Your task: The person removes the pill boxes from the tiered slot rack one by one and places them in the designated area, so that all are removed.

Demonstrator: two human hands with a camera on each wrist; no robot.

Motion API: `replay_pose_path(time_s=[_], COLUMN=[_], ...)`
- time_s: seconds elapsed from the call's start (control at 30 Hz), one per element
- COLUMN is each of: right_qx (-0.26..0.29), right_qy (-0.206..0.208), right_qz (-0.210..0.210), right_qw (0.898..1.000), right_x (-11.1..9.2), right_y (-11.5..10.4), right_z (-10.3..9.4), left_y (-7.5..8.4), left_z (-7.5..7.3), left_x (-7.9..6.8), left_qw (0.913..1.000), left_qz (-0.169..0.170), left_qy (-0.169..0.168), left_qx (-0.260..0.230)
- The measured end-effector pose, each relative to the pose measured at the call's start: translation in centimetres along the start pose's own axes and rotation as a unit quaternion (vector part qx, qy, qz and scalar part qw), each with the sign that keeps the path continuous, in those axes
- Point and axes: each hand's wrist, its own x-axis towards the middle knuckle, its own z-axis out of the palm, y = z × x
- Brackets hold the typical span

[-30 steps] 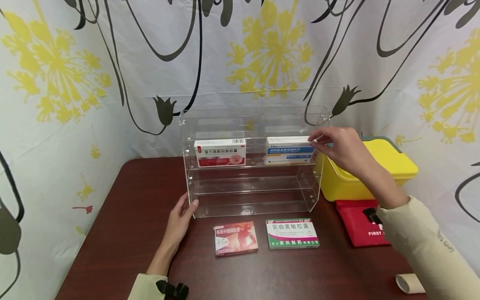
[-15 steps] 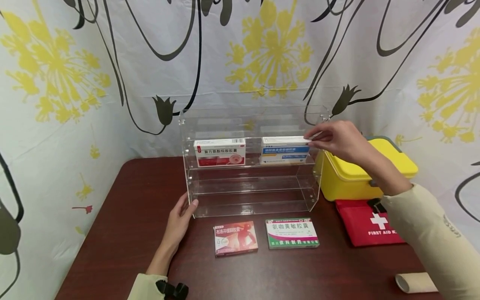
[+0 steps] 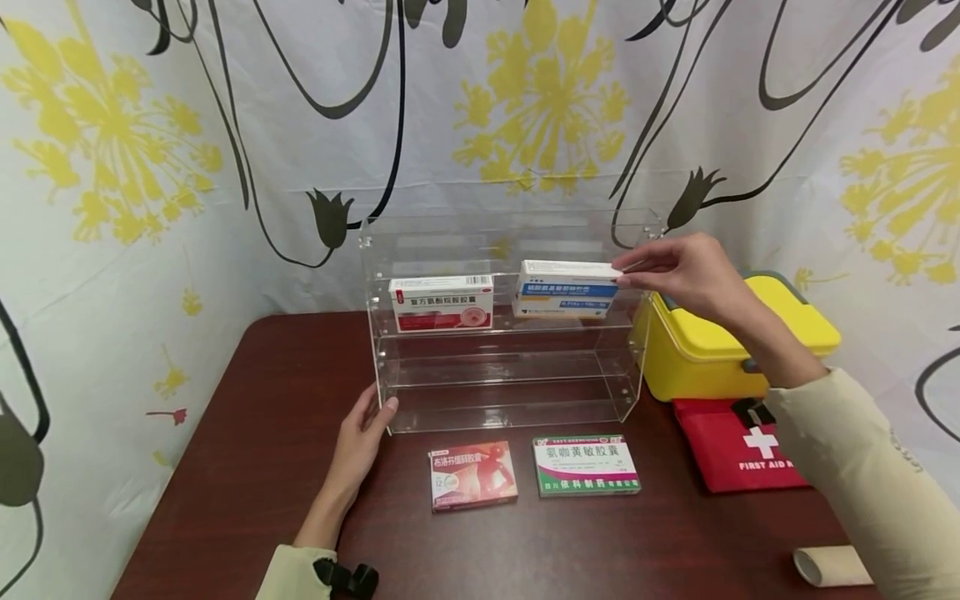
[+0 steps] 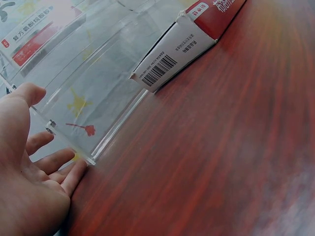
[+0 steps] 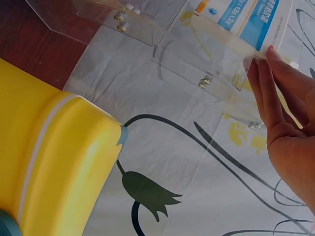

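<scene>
My right hand [image 3: 684, 271] pinches the right end of a white-and-blue medicine box [image 3: 567, 290] between thumb and fingers. The box tilts slightly and hangs at the upper tier of the clear acrylic display rack [image 3: 492, 418]. In the right wrist view, the fingertips meet at the medicine box's [image 5: 253, 22] corner. My left hand [image 3: 358, 442] holds the rack's lower left side edge; in the left wrist view the thumb [image 4: 30, 93] and fingers lie either side of the clear panel. A red-and-white medicine box [image 3: 442, 305] stands on the same tier at left.
Before the rack, a pink-red medicine box [image 3: 473, 476] and a green-and-white medicine box [image 3: 587, 466] lie flat on the brown table [image 3: 225, 467]. To the right are a yellow case [image 3: 757, 325], a red first aid pouch [image 3: 735, 450] and a cardboard tube [image 3: 832, 567]. Patterned cloth hangs behind.
The white-and-blue medicine box, pinched by my right hand, has shifted left along the tier, then risen a little and tilted. My left hand stays at the rack's side.
</scene>
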Motion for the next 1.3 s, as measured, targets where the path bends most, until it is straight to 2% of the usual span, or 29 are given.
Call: replay_pose_path(time_s=[0.6, 0.83, 1.03, 1.3], right_qx=[0.046, 0.058, 0.065, 0.071], right_qy=[0.033, 0.056, 0.071, 0.055], right_qz=[-0.022, -0.054, -0.064, -0.076], right_qw=[0.998, 0.995, 0.993, 0.993], right_x=[-0.2, -0.3, -0.9, -2.5], right_y=[-0.2, -1.0, -2.0, -4.1], right_z=[-1.7, -2.7, -3.6, -4.6], left_y=[0.1, 0.0, 0.0, 0.1], left_z=[0.1, 0.1, 0.1, 0.0], left_x=[0.0, -0.1, -0.1, -0.1], left_qw=[1.0000, 1.0000, 1.0000, 1.0000], left_qz=[0.003, 0.001, 0.002, 0.001], left_qy=[-0.006, -0.004, -0.005, -0.007], left_qx=[0.000, 0.000, 0.001, 0.001])
